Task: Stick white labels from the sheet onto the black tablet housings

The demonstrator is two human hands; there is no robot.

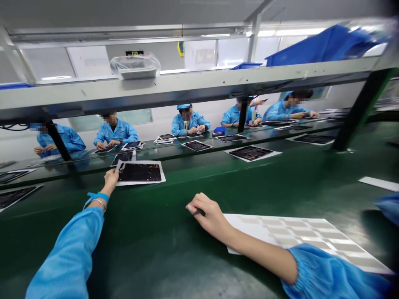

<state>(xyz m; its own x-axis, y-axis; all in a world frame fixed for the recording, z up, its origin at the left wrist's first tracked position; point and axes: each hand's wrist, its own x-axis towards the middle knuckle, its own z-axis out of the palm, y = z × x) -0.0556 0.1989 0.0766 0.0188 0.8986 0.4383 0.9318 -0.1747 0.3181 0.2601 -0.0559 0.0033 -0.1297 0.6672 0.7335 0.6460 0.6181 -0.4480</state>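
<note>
My left hand point(111, 177) reaches far forward and grips the near left corner of a white sheet carrying a dark flat panel point(140, 172) on the green belt point(199, 253). My right hand point(208, 214) rests closer to me on the belt, fingers curled round a thin dark tool point(197, 212). Just right of that hand lies a white sheet of pale rectangular stickers point(299, 236), partly under my right forearm. Both arms wear blue sleeves; a blue strap circles my left wrist.
More dark panels on white sheets point(252, 153) lie along the belt and the far bench. Several people in blue coats work opposite. A grey overhead shelf point(187, 89) holds a wrapped box and blue bins point(324, 43). Black posts point(358, 112) stand on the belt's far side.
</note>
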